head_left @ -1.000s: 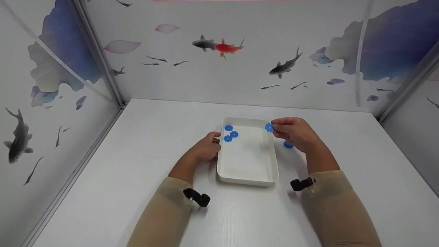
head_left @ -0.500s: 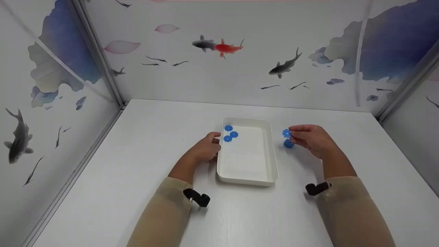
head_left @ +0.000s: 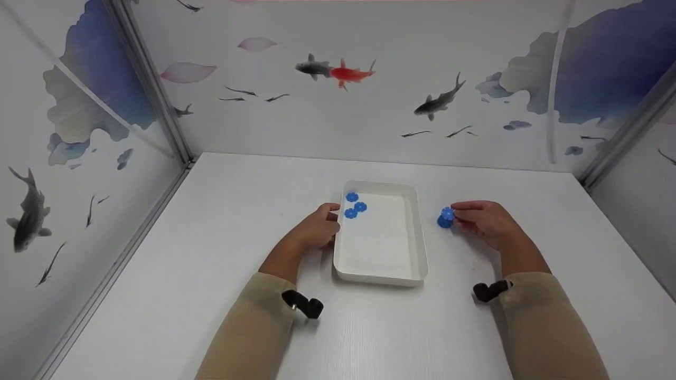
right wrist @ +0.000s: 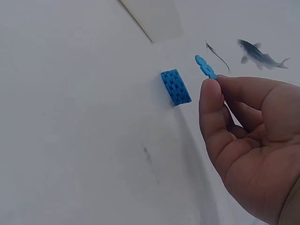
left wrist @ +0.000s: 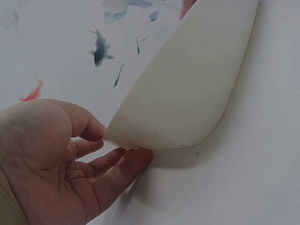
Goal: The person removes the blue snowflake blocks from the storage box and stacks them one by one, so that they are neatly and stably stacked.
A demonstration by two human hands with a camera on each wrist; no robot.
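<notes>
In the head view my left hand (head_left: 318, 228) holds the left side of a white rectangular tray (head_left: 381, 281). The left wrist view has the thumb at the rim of the tray (left wrist: 187, 79) and fingers against its underside. Three blue flower-shaped discs (head_left: 351, 213) lie inside, by the far left corner. To the right of the tray, my right hand (head_left: 483, 221) pinches another blue flower-shaped disc (right wrist: 205, 68) between thumb and forefinger. Close by, a short stack of such discs (right wrist: 176, 87) stands on the table; the right wrist view leaves a gap between stack and held disc.
The white table (head_left: 237, 211) is bounded by walls printed with fish and lotus patterns. Black camera mounts (head_left: 303, 304) sit at both wrists, over beige sleeves (head_left: 245, 327).
My right hand has moved right and slightly nearer, carrying the pinched disc from over the tray's right rim to the stack. The left hand and tray have stayed put.
</notes>
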